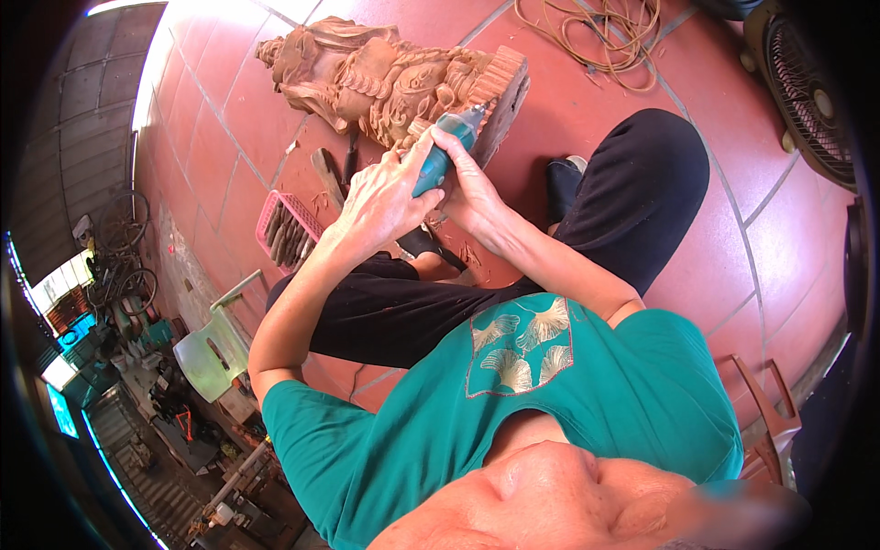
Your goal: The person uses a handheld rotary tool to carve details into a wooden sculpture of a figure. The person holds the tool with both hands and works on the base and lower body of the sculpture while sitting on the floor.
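A carved reddish-brown wooden sculpture [394, 78] lies on its side on the tiled floor in front of me, its flat base toward the right. Both my hands are around a teal handheld power tool [434, 169], whose narrow grey nose points up and right at the carving's base end. My left hand [380, 200] closes on the tool from the left, with fingers reaching to the edge of the wood. From the right, my right hand [472, 191] grips it, thumb laid along the body. Whether the tip touches the wood I cannot tell.
A pink basket [267, 220] of hand tools stands left of my bent leg. A wooden-handled tool [327, 174] lies beside the sculpture among shavings. Farther off are a coiled yellowish cable [623, 46], a floor fan [811, 96], a pale green chair [211, 353] and a bicycle [124, 220].
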Motion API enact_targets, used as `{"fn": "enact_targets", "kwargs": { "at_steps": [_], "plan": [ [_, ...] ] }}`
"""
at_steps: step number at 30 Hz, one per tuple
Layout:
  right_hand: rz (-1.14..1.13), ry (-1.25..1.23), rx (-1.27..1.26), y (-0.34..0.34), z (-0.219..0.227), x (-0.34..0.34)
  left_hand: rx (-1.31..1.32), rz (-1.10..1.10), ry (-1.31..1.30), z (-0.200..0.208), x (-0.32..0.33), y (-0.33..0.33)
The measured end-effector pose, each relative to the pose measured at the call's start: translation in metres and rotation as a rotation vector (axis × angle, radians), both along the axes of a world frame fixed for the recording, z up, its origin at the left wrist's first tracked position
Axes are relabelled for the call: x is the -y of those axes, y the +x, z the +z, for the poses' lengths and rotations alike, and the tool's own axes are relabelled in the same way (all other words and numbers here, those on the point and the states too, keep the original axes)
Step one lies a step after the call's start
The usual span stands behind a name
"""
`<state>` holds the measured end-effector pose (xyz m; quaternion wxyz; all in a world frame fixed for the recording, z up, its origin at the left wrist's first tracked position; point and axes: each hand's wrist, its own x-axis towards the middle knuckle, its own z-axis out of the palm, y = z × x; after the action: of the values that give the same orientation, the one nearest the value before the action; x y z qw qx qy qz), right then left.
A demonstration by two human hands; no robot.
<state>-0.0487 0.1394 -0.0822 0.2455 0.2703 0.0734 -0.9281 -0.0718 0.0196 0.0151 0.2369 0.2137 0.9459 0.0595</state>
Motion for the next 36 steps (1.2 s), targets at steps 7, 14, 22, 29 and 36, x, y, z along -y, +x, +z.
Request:
{"fn": "enact_targets", "kwargs": {
  "at_steps": [7, 14, 22, 29, 36],
  "plan": [
    [0.013, -0.01, 0.0, -0.004, 0.002, 0.003, 0.005, 0.038, -0.014, 0.003, 0.001, 0.0],
    [0.034, -0.034, -0.016, -0.009, -0.003, 0.006, -0.028, 0.037, 0.005, 0.002, 0.002, -0.001],
    [0.041, -0.061, -0.019, -0.012, -0.002, 0.007, -0.074, 0.027, 0.056, 0.002, 0.003, 0.001],
    [-0.007, -0.043, 0.002, -0.009, -0.001, 0.006, -0.058, 0.022, 0.051, 0.002, 0.001, 0.0],
    [0.001, -0.036, 0.025, -0.003, 0.004, -0.001, 0.013, 0.032, 0.001, 0.003, -0.002, 0.0]
  ]
}}
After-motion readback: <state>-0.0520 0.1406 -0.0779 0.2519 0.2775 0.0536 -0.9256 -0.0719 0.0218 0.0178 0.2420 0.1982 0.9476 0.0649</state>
